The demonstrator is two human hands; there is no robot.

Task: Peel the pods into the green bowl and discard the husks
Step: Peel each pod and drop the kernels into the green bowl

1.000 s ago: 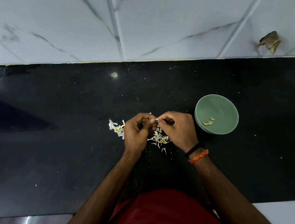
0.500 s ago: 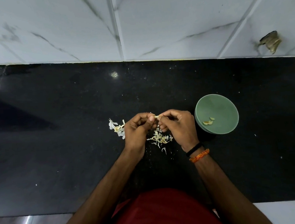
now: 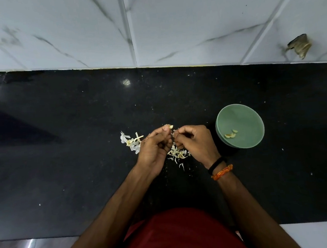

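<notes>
**A small pod, easy to lose**

I am watching for a slip: the pod (image 3: 170, 126) is sitting at the very fingertips of the left hand (image 3: 154, 148), so a hard tug could be flicking it onto the black table (image 3: 64, 170) (short of the green bowl (image 3: 242, 117), just right of the hands). The right hand (image 3: 195, 143), fingers curled tight, is pinching at its husk. Discarded husks (image 3: 178, 154) are lying beneath.

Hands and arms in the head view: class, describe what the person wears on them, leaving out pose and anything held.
Both forearms are bare, with no sleeves in view. The left hand wears nothing on its wrist or fingers that shows. By the right hand, the wrist carries a black band and, just behind it, an orange thread bracelet. A red garment covers the body below.
</notes>
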